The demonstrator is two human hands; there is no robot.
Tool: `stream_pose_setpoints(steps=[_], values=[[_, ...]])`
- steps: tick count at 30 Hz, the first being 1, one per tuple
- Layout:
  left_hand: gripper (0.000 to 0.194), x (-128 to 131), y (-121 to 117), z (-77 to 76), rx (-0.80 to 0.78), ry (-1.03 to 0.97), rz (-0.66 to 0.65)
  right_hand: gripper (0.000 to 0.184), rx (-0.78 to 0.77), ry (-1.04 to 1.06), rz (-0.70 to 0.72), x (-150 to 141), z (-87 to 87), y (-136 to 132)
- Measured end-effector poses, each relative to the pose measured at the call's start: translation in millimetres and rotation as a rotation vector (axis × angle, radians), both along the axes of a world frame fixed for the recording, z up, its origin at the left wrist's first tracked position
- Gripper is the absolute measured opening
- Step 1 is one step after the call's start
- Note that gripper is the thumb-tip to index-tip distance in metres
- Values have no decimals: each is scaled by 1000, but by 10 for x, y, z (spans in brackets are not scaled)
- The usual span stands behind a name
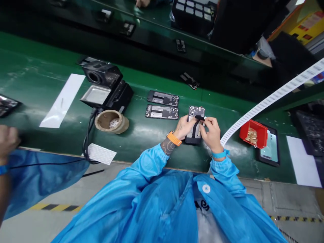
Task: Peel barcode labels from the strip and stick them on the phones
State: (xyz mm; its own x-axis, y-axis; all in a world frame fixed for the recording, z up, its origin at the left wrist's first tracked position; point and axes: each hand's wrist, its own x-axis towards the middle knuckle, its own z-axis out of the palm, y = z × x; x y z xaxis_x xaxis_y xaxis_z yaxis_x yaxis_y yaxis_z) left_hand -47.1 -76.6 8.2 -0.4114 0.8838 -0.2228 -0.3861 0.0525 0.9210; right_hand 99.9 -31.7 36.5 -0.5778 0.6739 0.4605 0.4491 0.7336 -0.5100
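An opened phone [194, 137], its circuit board showing at the far end, lies on the green bench in front of me. My left hand [184, 127] grips its left side, with the thumb laid across the middle. On the right side, my right hand [211, 132] has its fingers pinched at a small black flap [199, 117] over the phone, below the board. The fingertips partly hide the flap and a tiny white bit beside it. Left of my hands, two more opened phones [163, 98] [162, 112] lie side by side.
A soldering-iron stand [111, 84] and a brown round pot [121, 125] stand left. Right are a white label strip [273, 98], a red bin [262, 134] with small parts, and a tray [277, 161]. A co-worker's hand [8, 141] is at far left. Phones lie along the dark line [152, 44] behind.
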Motion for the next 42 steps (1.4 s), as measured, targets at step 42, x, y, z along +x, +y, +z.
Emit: stream_pose_setpoints(steps=[42], values=[[66,-39,-110,145,-18,-619,-296,9,-195,-38,-5,31,37,-28]])
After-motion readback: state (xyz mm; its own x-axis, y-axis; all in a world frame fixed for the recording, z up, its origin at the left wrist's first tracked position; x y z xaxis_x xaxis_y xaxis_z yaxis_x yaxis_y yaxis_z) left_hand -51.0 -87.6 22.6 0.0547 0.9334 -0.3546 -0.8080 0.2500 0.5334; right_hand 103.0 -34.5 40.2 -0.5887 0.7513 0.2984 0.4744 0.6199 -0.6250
